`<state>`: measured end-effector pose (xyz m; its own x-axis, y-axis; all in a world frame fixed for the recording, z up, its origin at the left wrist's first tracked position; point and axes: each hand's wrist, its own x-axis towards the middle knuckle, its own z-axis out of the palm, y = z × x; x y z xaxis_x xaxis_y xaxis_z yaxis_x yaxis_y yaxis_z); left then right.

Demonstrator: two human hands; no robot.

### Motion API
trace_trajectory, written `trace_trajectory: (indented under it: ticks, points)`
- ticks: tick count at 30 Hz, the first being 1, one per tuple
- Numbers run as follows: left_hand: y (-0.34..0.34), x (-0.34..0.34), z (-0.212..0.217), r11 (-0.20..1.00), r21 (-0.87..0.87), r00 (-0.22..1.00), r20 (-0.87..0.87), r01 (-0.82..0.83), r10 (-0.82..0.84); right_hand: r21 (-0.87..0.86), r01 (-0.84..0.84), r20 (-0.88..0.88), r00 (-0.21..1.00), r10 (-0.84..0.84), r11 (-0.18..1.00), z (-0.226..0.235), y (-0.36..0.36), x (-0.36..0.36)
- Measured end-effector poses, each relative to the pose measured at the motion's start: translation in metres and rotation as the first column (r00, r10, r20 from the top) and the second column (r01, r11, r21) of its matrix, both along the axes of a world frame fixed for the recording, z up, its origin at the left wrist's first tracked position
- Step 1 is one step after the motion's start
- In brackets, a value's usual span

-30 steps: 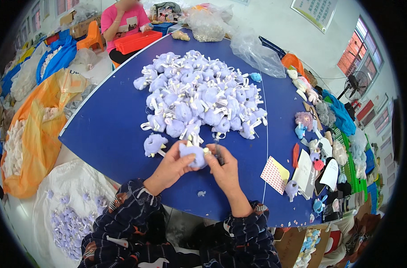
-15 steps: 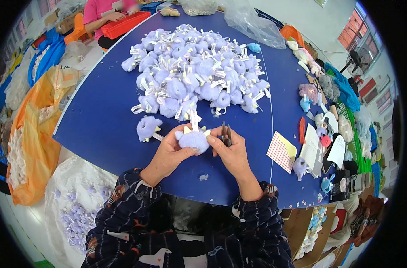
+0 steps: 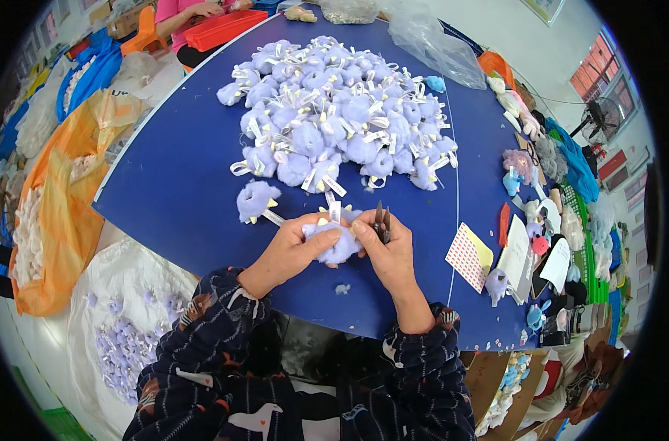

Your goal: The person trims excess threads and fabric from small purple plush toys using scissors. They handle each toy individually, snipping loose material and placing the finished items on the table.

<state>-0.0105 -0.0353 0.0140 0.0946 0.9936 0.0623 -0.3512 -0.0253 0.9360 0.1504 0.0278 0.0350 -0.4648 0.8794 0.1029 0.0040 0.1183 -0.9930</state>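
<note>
My left hand [image 3: 294, 250] is closed round a small lavender plush piece [image 3: 338, 248], its thumb lying across the fur. From the plush's top a white ribbon tag [image 3: 335, 211] sticks up beside pale yellow points. My right hand [image 3: 389, 257] pinches the plush's right side with thumb and fingertips while its fingers hold dark thread snips [image 3: 382, 218], tips pointing away from me. Just beyond my left fingers lies a loose lavender plush [image 3: 256, 200] with its tag. A large heap of similar plush pieces [image 3: 327, 110] fills the far middle of the blue table [image 3: 180, 154].
On the right are a sticker sheet [image 3: 468, 257], a red cutter-like tool [image 3: 504, 224], papers and several small toys. A fluff scrap [image 3: 342, 289] lies near the front edge. Across the table a person in pink sits by a red tray [image 3: 224, 31]. Bags flank the left side.
My hands have drawn closer together on the plush, which now tilts, and my left thumb has moved over its front. The snips stay in my right hand. The whole view has shifted slightly.
</note>
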Motion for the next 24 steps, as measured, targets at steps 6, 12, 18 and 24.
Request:
trace_trajectory:
  ticks: [6,12,18,24]
  points:
    - [0.001,0.005,-0.003,1.0,0.01,0.987,-0.162,0.017,-0.015,0.179,-0.025,0.086,0.996,0.01,0.984,0.0,0.004,0.0]
    - [0.0,0.005,-0.002,0.999,0.029,0.985,-0.171,0.033,-0.028,0.032,-0.04,0.032,0.999,0.039,0.999,-0.005,0.009,0.005]
    - [-0.004,0.0,0.005,0.969,-0.07,0.954,-0.171,0.239,-0.248,-0.223,-0.117,-0.114,0.989,0.093,0.968,0.002,0.009,0.004]
    - [0.0,0.006,0.003,0.978,-0.078,0.974,-0.1,0.195,-0.202,-0.046,0.044,-0.075,0.996,-0.047,0.998,-0.002,0.009,0.007]
